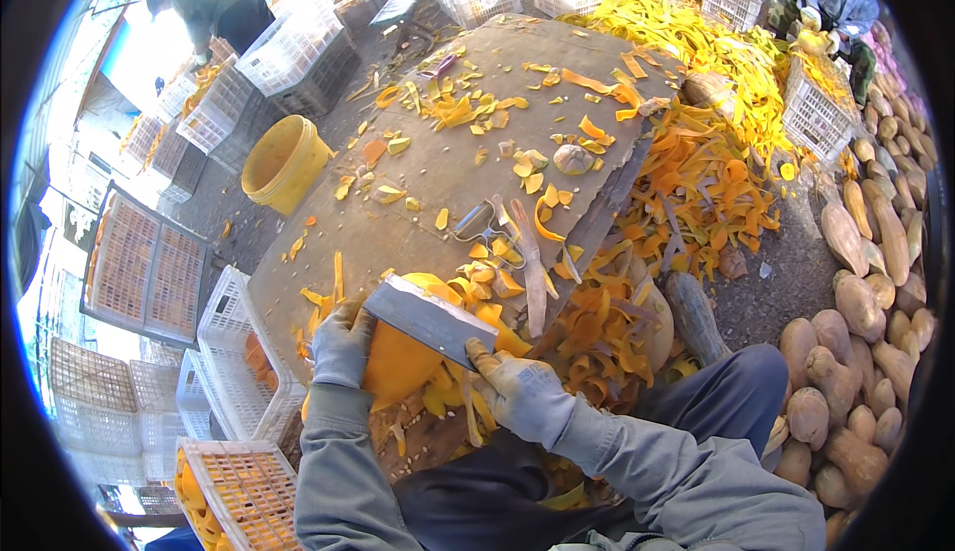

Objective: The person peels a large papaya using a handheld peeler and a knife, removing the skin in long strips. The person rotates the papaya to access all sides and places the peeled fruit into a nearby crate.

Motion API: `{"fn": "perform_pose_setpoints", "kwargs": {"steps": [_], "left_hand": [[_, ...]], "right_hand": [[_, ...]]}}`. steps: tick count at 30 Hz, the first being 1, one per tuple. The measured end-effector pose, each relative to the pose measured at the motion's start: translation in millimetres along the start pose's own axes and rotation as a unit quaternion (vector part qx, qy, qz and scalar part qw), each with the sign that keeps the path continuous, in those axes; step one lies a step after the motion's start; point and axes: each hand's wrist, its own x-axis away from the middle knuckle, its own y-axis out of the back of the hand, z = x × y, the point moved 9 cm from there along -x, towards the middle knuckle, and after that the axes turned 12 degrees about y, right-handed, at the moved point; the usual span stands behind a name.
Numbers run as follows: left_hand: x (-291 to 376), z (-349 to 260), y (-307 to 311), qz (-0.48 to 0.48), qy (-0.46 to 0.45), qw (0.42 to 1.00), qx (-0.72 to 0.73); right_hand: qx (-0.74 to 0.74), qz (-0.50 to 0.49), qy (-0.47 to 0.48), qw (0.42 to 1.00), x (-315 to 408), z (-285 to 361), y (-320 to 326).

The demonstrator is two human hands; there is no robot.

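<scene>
My right hand, in a pale work glove with a stained thumb, grips a cleaver at its near right end. The broad grey cleaver blade lies across the top of a peeled orange pumpkin piece. My left hand, also gloved, holds the left side of that piece, close to the blade's far end. The blade hides part of the flesh, and the cutting edge is not plain to see. Just beyond lie pumpkin scraps, a metal-framed peeler and a long wooden piece.
A scrap-strewn board spreads ahead. Orange peelings heap on its right, near whole pumpkins. White plastic crates and a yellow bucket stand left. Two people work farther off, one bending by crates, one seated at the upper right.
</scene>
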Motion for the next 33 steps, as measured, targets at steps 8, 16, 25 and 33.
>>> {"fn": "perform_pose_setpoints", "kwargs": {"steps": [8, 16, 25, 33], "left_hand": [[40, -31, 7, -0.100, -0.079, 0.989, -0.071], [50, -41, 7, -0.103, -0.067, 0.989, -0.082], [-11, -10, 8, 0.043, 0.082, 0.995, 0.046], [-31, 21, 29, -0.034, 0.154, 0.986, 0.049]], "right_hand": [[-0.028, 0.060, -0.047, 0.997, 20, 0, 8], [-0.026, 0.091, -0.082, 0.992, -16, -18, -6], [-0.183, -0.112, -0.190, 0.958, -20, -79, 10], [-0.150, -0.087, -0.146, 0.974, -75, -100, -8]]}}
